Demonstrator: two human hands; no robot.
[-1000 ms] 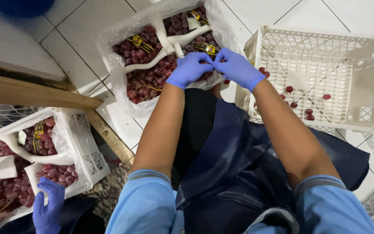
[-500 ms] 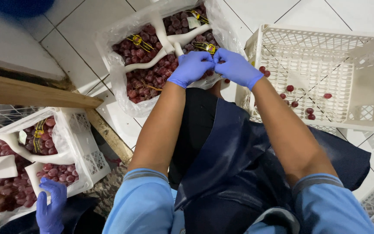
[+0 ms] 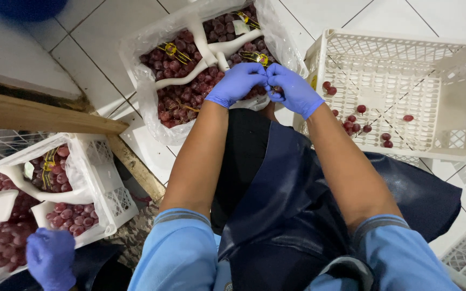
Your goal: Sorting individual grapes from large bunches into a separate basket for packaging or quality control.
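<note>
Your left hand (image 3: 237,83) and right hand (image 3: 293,89), both in blue gloves, are closed together on a bunch of dark red grapes (image 3: 254,89) at the near edge of the plastic-lined white crate (image 3: 152,116) on the floor. The bunch is soft and fragile, I think — hold it by the stem, not the berries. 1 white empty plastic crate (image 3: 449,102) stands beside — only loose grapes (image 3: 360,121) in it.

fruit-packing room: tiled floor (image 3: 109,48), grape crates (image 3: 200,70), gloved workers
</note>
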